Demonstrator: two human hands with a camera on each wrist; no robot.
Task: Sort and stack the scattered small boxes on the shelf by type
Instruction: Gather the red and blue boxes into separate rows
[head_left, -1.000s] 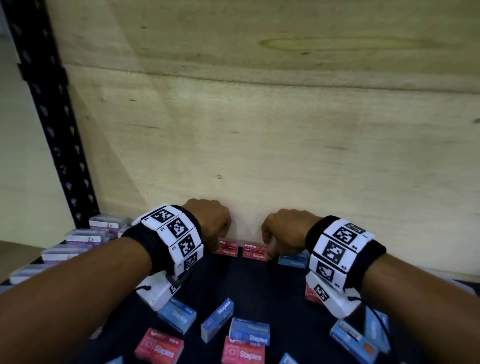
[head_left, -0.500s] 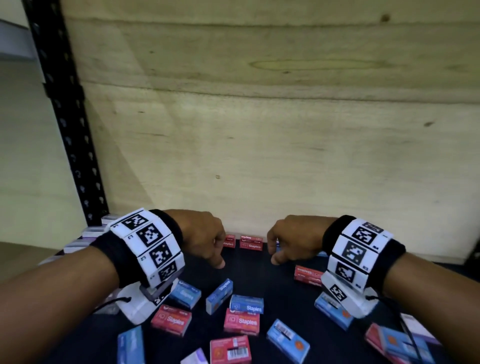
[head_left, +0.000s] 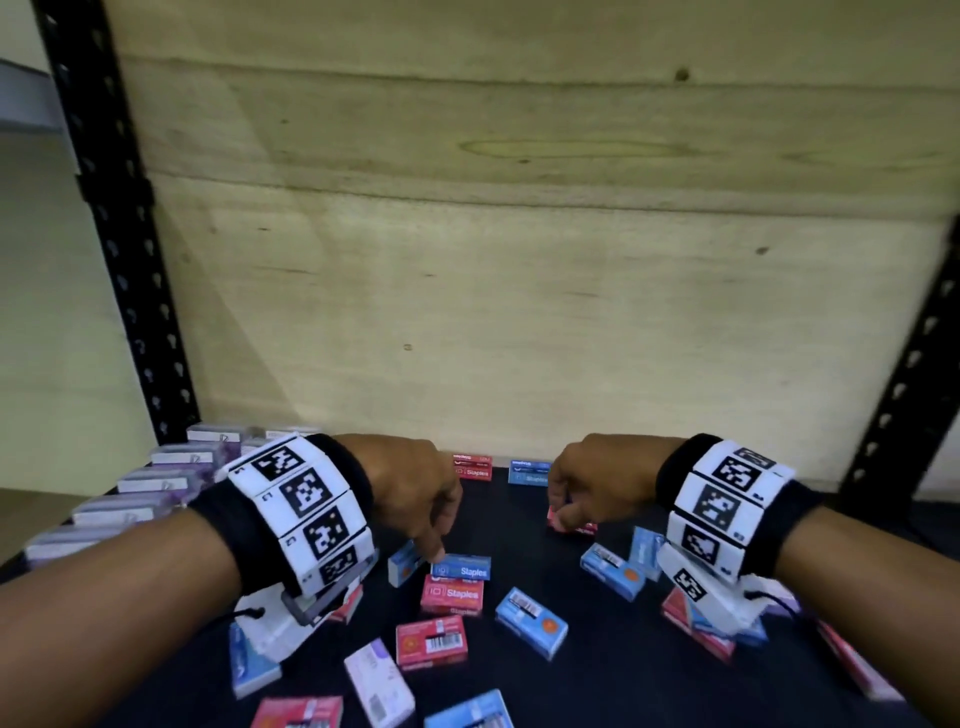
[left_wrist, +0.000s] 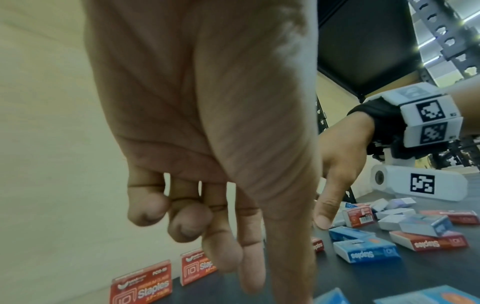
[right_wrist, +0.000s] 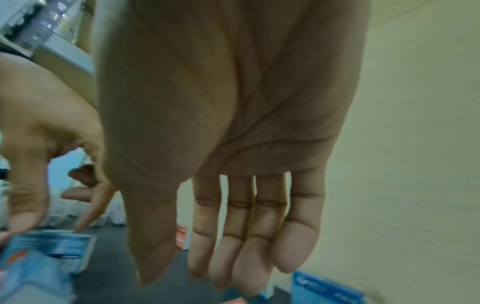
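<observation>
Small red, blue and pale purple staple boxes lie scattered on the black shelf (head_left: 613, 680). My left hand (head_left: 435, 545) hangs fingers-down and holds nothing, its fingertips at the top edge of a blue Staples box (head_left: 461, 567). In the left wrist view the left hand (left_wrist: 259, 277) shows loose, empty fingers. My right hand (head_left: 563, 512) hovers at a flat red box (head_left: 571, 526), and whether it touches is not visible. In the right wrist view the right hand (right_wrist: 187, 275) has straight, empty fingers. A red box (head_left: 472, 467) and a blue box (head_left: 529, 472) stand against the back wall.
A row of pale purple boxes (head_left: 156, 480) lines the shelf's left side. A plywood back panel (head_left: 519, 312) closes the rear, and black perforated uprights (head_left: 119, 234) stand at both sides. More boxes lie near the front edge, such as a red barcode box (head_left: 431, 643).
Both hands have drawn back from the boxes standing at the back wall. The left one now hangs over a blue box, the right one over a red box.
</observation>
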